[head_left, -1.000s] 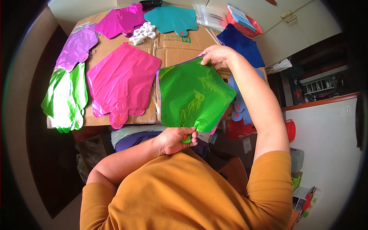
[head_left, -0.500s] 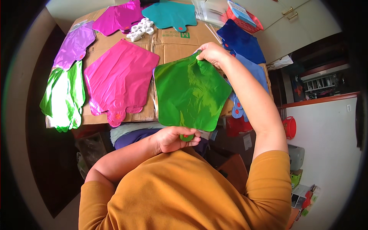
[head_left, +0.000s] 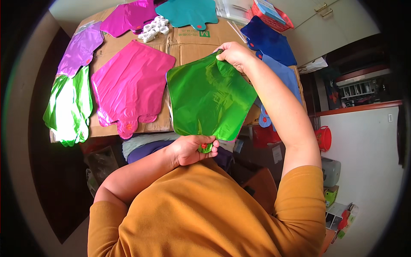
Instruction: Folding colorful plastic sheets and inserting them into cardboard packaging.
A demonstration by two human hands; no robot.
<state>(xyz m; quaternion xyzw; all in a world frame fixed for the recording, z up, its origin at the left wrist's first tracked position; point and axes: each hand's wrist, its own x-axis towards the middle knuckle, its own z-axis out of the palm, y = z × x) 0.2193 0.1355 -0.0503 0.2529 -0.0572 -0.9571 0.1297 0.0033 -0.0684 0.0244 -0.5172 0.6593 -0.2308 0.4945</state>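
A flat, uninflated green foil balloon is stretched between my two hands above the near edge of the cardboard. My right hand pinches its far corner between thumb and fingers. My left hand is closed on its near end, thumb on top, around the small tab with a red mark. To the left lies a pink foil balloon on the cardboard, its tab pointing toward me. A shiny light green foil balloon hangs over the left edge.
Flattened cardboard covers the table. Along its back and sides lie purple, magenta, teal, dark blue and light blue foil balloons. White coiled ribbons sit between them. A red basket stands back right.
The green balloon tilts and has shifted slightly left and away from me, with both hands moving along. The table things appear slightly shifted up and left in the view.
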